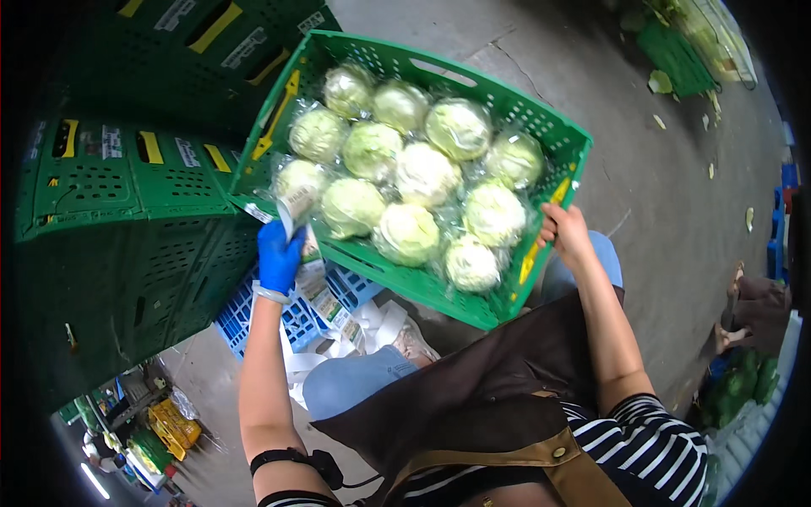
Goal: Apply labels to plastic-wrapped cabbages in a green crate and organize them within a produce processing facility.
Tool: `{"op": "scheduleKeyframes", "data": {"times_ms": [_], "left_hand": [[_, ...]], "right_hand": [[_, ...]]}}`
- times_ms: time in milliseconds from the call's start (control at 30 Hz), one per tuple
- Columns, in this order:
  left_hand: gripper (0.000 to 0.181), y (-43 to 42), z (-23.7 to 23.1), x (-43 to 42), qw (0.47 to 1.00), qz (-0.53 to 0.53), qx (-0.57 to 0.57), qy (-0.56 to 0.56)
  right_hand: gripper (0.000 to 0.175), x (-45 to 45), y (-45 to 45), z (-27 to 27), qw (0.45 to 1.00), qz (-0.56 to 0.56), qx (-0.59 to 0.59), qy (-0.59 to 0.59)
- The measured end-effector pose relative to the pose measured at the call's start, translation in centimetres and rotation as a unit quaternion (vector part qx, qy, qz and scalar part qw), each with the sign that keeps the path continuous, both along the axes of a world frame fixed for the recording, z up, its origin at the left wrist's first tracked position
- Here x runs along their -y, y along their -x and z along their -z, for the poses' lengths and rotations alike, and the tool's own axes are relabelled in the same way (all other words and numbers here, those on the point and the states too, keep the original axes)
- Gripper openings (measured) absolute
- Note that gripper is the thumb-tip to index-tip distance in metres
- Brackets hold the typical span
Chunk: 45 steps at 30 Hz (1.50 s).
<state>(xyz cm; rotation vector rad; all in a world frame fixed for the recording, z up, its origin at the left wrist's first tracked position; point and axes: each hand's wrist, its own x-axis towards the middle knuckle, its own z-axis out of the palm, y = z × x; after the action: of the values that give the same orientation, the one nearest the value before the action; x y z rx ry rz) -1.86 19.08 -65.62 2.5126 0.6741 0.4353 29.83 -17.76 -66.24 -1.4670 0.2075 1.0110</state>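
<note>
A green perforated plastic crate (405, 279) stands tilted in front of me, filled with several pale green cabbages (372, 151) wrapped in clear plastic film. My left hand (279, 256), in a blue glove, is at the crate's lower left corner and grips a strip of printed labels (296, 206); its loose part hangs down below the hand. Whether this hand also bears on the crate rim cannot be told. My bare right hand (564, 231) holds the crate's right end by the handle, beside a yellow latch (529, 261).
Stacked green crates (184, 253) rise at the left. Below the held crate are a blue plastic crate (237, 317) and white label backing strip (307, 362). Leaf scraps lie on the concrete floor at the right, where another person's feet (728, 333) show. A yellow crate (174, 424) is at lower left.
</note>
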Motion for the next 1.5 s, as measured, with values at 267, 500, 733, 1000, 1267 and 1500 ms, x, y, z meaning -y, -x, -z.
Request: {"op": "scheduleKeyframes", "data": {"times_ms": [267, 500, 733, 1000, 1267, 1500], "left_hand": [[0.029, -0.6, -3.8, 0.8, 0.886, -0.104, -0.03, 0.45], [0.037, -7.1, -10.0, 4.9, 0.824, 0.086, -0.028, 0.56], [0.026, -4.0, -7.0, 3.9, 0.833, -0.121, 0.199, 0.502], [0.014, -0.1, -3.8, 2.0, 0.847, -0.169, 0.152, 0.48], [0.021, 5.1, -4.5, 0.5, 0.779, -0.272, 0.131, 0.549], [0.02, 6.4, -3.7, -0.1, 0.756, -0.328, 0.16, 0.543]], "right_hand": [[0.02, -2.6, 0.0, -9.5, 0.769, -0.261, 0.472, 0.343], [0.025, -19.4, 6.9, -14.2, 0.813, -0.389, 0.398, -0.172], [0.013, -23.5, 10.8, -9.9, 0.68, -0.373, 0.615, -0.14], [0.007, -29.9, 11.6, -6.3, 0.717, -0.391, 0.528, -0.234], [0.038, -42.9, -2.6, 5.9, 0.778, -0.195, 0.588, 0.102], [0.045, -42.2, -0.5, 6.0, 0.53, -0.203, 0.802, 0.185]]}}
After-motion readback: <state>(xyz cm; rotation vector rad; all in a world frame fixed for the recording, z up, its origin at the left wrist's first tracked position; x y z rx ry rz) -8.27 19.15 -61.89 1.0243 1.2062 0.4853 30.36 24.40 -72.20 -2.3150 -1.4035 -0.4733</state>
